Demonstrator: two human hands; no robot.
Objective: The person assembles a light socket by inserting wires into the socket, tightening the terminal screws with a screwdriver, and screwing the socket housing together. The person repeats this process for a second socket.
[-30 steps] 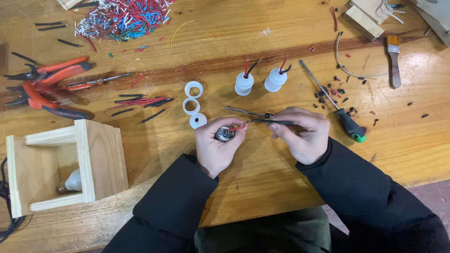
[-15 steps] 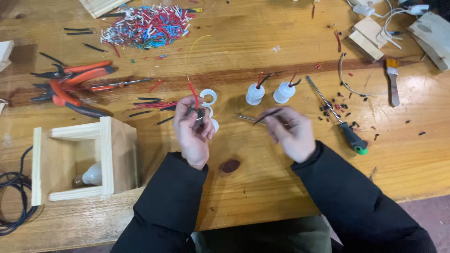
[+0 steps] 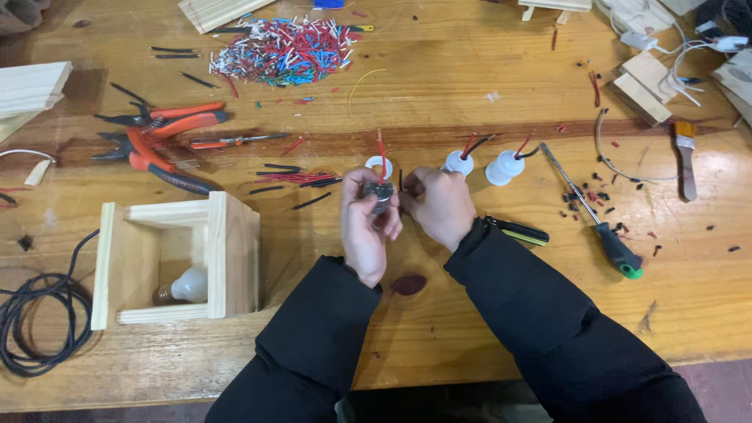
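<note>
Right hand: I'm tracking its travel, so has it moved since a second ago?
Yes. Against the two white sockets, the right hand moved left: formerly below and right of them, now below-left, beside the left hand holding a small metal fitting.

Bench clutter: wooden box (image 3: 176, 262) at left, open side up, white bulb (image 3: 186, 286) lying inside. Coil of black cable (image 3: 31, 321) just left of the box. Red-handled pliers (image 3: 160, 145) above the box, with loose black and red wire offcuts (image 3: 290, 178) to their right. Pile of multicoloured wire clippings (image 3: 286, 51) near the top edge. Two white lamp sockets (image 3: 482, 166) with red and black leads, side by side at centre right. Green-tipped screwdriver (image 3: 595, 215) lying diagonally to their right, dark insulation bits scattered around its shaft. Small paintbrush (image 3: 685, 157) far right. Wood blocks (image 3: 646, 82) and white cable top right.
</note>
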